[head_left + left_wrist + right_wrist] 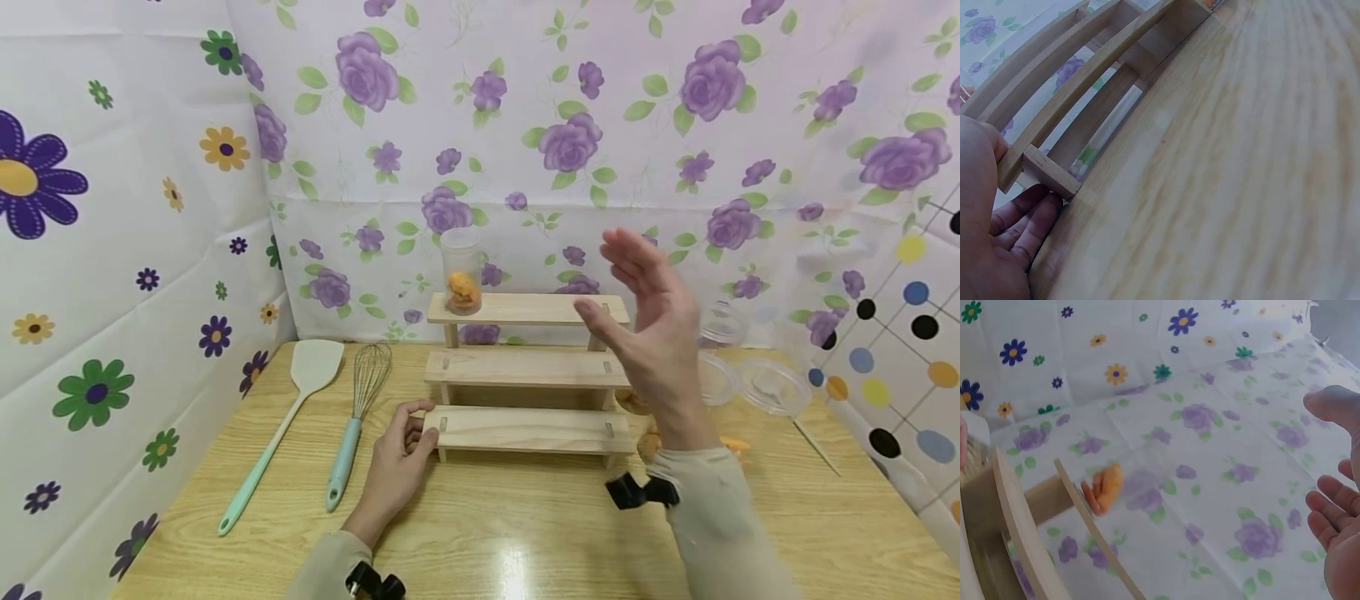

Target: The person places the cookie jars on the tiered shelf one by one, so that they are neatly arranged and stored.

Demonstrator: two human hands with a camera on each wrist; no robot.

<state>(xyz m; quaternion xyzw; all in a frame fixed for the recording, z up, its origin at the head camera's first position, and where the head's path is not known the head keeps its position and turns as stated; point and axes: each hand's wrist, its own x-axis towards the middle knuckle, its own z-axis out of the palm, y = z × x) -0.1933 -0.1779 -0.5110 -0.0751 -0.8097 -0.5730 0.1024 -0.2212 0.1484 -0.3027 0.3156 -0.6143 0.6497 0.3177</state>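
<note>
Jar [462, 273]: upright, top shelf, L end; orange pcs [464, 290] inside.
L grip [397, 460]: curled on rack's lowest shelf, L end.
R grip [660, 337]: raised, wide, holding nothing.
Rack [525, 368]: 1 jar up.
Containers [647, 445]: R of rack, part hidden; prob. yet to do.

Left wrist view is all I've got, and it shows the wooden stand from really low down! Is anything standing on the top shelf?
Observer: Yes! The head view shows a clear jar with orange pieces at its bottom, standing at the left end of the top shelf.
Operator: Cool! What's on the table, just left of the wooden stand?
Observer: A whisk with a light blue handle lies there.
Operator: And past that?
Observer: Further left lies a spatula with a white blade and a pale green handle.
</note>
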